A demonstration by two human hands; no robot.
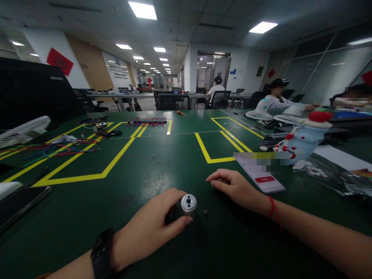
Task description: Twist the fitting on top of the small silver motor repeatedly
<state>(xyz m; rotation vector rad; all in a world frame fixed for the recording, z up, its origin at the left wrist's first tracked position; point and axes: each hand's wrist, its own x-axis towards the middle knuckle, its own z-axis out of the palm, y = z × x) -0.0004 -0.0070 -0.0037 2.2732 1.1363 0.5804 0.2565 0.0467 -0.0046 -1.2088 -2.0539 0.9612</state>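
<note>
My left hand [151, 224], with a black watch on its wrist, grips a small cylindrical motor [188, 204] whose silver end face points up, standing on the green table [162, 162]. A tiny black ring-shaped part [205, 212] lies on the mat just right of the motor. My right hand [232, 186], a red string at its wrist, rests palm down on the table with fingers curled, a little beyond the motor and holding nothing that I can see.
A phone [259, 171] lies right of my right hand; another phone [17, 203] is at the left edge. Coloured wires [55, 149], small parts [101, 128], a fan grille [21, 131], a snowman toy [305, 139] and plastic bags [343, 180] surround yellow tape outlines [95, 170]. People sit at the far right.
</note>
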